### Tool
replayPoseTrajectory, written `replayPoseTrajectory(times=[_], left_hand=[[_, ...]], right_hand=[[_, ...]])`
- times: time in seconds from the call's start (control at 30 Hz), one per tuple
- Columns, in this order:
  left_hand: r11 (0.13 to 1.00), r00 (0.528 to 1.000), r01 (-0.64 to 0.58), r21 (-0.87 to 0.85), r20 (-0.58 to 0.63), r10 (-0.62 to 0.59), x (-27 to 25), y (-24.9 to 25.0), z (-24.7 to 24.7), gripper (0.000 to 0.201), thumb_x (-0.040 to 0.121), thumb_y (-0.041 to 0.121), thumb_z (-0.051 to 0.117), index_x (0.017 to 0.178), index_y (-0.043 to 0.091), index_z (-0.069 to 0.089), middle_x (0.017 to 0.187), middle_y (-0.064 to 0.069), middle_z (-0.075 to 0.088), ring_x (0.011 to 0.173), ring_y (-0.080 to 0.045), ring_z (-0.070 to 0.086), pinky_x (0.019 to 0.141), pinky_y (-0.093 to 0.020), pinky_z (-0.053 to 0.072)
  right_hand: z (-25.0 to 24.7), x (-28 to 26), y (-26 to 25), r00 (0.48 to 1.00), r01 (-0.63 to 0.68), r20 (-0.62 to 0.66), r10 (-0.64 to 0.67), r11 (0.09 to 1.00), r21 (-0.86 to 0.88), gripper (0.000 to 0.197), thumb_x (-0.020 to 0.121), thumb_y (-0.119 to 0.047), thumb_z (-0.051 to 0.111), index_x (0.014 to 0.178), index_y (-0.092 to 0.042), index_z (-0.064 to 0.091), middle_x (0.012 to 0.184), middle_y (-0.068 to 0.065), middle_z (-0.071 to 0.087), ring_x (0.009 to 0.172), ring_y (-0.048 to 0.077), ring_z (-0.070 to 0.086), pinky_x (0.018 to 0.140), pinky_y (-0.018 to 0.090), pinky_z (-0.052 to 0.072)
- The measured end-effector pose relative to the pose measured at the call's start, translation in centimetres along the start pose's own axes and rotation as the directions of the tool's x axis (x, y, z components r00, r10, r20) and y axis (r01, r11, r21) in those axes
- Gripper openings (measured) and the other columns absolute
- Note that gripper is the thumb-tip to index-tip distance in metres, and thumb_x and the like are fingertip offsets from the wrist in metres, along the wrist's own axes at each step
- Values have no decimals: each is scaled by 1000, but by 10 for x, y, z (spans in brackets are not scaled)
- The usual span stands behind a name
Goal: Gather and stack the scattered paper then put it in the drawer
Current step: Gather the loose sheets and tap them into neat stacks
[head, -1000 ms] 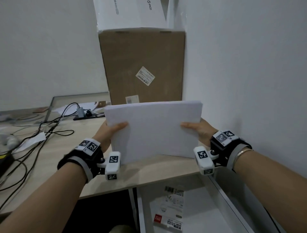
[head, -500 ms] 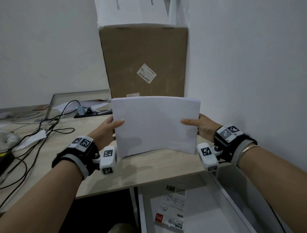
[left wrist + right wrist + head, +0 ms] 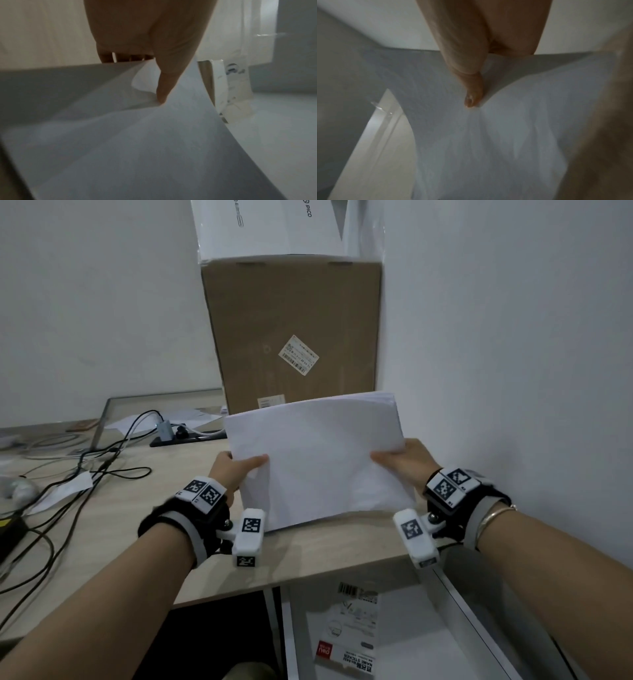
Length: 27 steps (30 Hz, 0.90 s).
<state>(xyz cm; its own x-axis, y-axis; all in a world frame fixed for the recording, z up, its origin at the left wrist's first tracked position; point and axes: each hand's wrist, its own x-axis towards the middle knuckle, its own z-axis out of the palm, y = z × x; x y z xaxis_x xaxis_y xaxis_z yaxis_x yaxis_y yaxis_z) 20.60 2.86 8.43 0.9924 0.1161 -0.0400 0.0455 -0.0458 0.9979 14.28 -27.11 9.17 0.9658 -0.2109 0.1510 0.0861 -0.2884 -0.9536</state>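
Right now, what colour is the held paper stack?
Plain white paper stack, unprinted on the facing side; clearest in the head view.

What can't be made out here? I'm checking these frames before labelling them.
- Fingers of both hands: head view, hidden behind the paper stack; only thumbs show.
- Drawer: front cut off by the bottom edge.
- Sheet count: edges too fine.
- Label on the cardboard box: print too small.
- Wrist views: blurred.

The paper stack (image 3: 317, 460) hides the fingers of the left hand (image 3: 228, 470) and right hand (image 3: 407, 462) behind it; only the thumbs show in front. The open drawer (image 3: 445, 628) and the sticker packet (image 3: 349, 635) in it are cut off by the bottom edge. Both wrist views are blurred.
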Motion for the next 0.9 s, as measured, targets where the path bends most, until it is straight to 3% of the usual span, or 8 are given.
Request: replayPoseTrajectory(times=[0.1, 0.2, 0.3, 0.43, 0.53, 0.67, 0.8, 0.9], left_hand=[[917, 956, -214, 337, -121, 268, -4, 31, -6, 115, 60, 41, 87, 148, 13, 19, 151, -10, 27, 139, -28, 30, 113, -47, 32], [679, 816, -475, 559, -8, 577, -17, 73, -1, 112, 66, 36, 85, 151, 17, 16, 154, -7, 19, 143, -23, 18, 118, -42, 21], [577, 807, -570, 585, 266, 527, -29, 109, 4, 87, 70, 32, 83, 143, 24, 37, 146, -1, 40, 133, -18, 40, 112, -37, 34], [748, 878, -456, 483, 379, 290, -41, 116, 8, 20, 77, 26, 78, 94, 18, 70, 85, 0, 70, 71, -12, 66, 63, -23, 56], [843, 905, -408, 350, 279, 322, -39, 99, 11, 14, 78, 24, 77, 82, 12, 72, 80, -10, 70, 67, -23, 65, 70, -33, 57], [924, 936, -344, 166, 144, 322, -35, 77, 6, 14, 80, 25, 76, 76, 15, 68, 71, -6, 66, 61, -21, 59, 63, -30, 50], [955, 947, -279, -97, 135, 291, -38, 68, 10, 10, 84, 20, 71, 82, 11, 66, 64, 1, 68, 57, -16, 61, 53, -23, 51], [940, 948, -286, -184, 87, 305, -35, 74, 19, 10, 82, 20, 73, 84, 11, 67, 69, -2, 69, 59, -17, 62, 56, -25, 54]], right_hand=[[-13, 3, -36, 989, 149, 26, -147, 978, -148, 19, 81, -13, 74, 92, 2, 70, 92, 12, 68, 84, 23, 64, 74, 29, 51], [-20, 7, -73, 968, 251, 99, -232, 928, -275, 20, 81, -15, 74, 83, 4, 70, 82, 11, 63, 75, 18, 58, 67, 27, 44], [-21, 8, -106, 948, 310, 183, -261, 889, -338, 17, 80, -12, 74, 73, 1, 67, 74, 7, 58, 61, 10, 51, 53, 13, 40], [-17, 16, -125, 918, 385, 222, -329, 873, -300, 27, 77, -8, 77, 84, 14, 63, 75, 9, 56, 71, 16, 53, 68, 29, 47], [-19, 26, -112, 938, 331, -2, -347, 899, -288, 42, 73, -24, 80, 112, -20, 67, 108, 4, 65, 103, 21, 60, 98, 44, 47], [-19, 18, -88, 996, 81, -42, -80, 997, 8, 106, 76, -28, 79, 153, -20, 7, 148, 9, 38, 131, 24, 40, 97, 37, 39], [-2, 8, -76, 957, -63, 291, 5, 980, 191, 70, 55, -32, 88, 118, -25, 58, 115, -5, 68, 117, 22, 58, 109, 48, 35], [14, 17, -89, 969, 27, 214, -121, 919, 394, 74, 57, -18, 88, 123, -3, 59, 119, 15, 66, 109, 31, 64, 95, 42, 51]])
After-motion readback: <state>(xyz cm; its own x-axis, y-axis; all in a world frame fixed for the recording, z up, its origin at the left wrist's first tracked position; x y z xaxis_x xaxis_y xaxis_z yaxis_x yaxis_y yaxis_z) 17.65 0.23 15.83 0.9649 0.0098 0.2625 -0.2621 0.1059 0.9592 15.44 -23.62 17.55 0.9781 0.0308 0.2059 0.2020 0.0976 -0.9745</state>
